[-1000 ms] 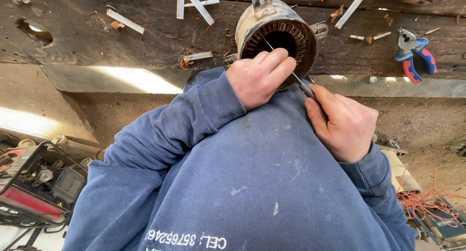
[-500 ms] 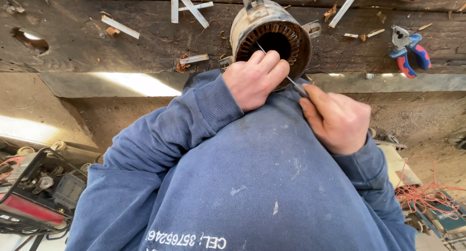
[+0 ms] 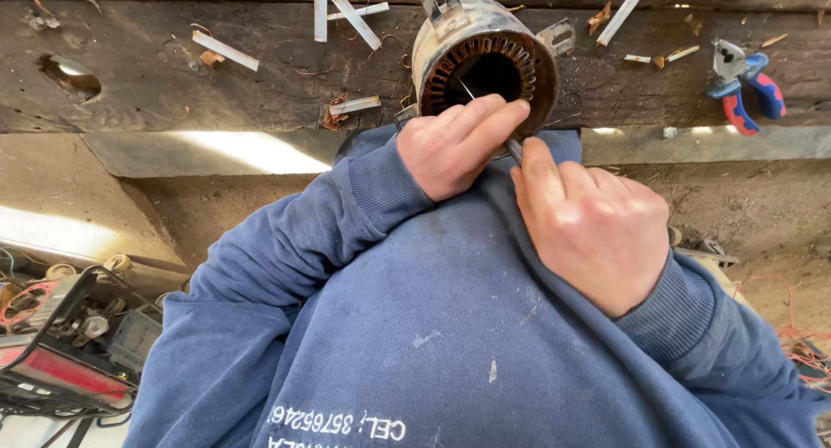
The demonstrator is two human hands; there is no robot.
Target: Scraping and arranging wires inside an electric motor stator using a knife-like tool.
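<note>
A round motor stator (image 3: 450, 45) with copper-coloured slots lies on its side on a dark wooden bench (image 3: 156, 76), its bore facing me. A thin metal rod (image 3: 468, 91) pokes into the bore. My left hand (image 3: 446, 149) rests at the stator's lower rim and pinches the rod with outstretched fingers. My right hand (image 3: 593, 232) sits just behind it, closed on the rod's near end, which is hidden in the fist. Both blue sleeves and my sweatshirt (image 3: 415, 327) fill the lower view.
Pliers with blue and red handles (image 3: 746, 89) lie on the bench at right. Several white strips (image 3: 225, 50) and copper scraps are scattered on the wood. A red device with cables (image 3: 52, 361) sits at lower left, orange wire (image 3: 792, 327) at lower right.
My left hand's fingers have stretched out along the rod toward the stator rim. My right hand has closed in behind it. The stator has stayed put.
</note>
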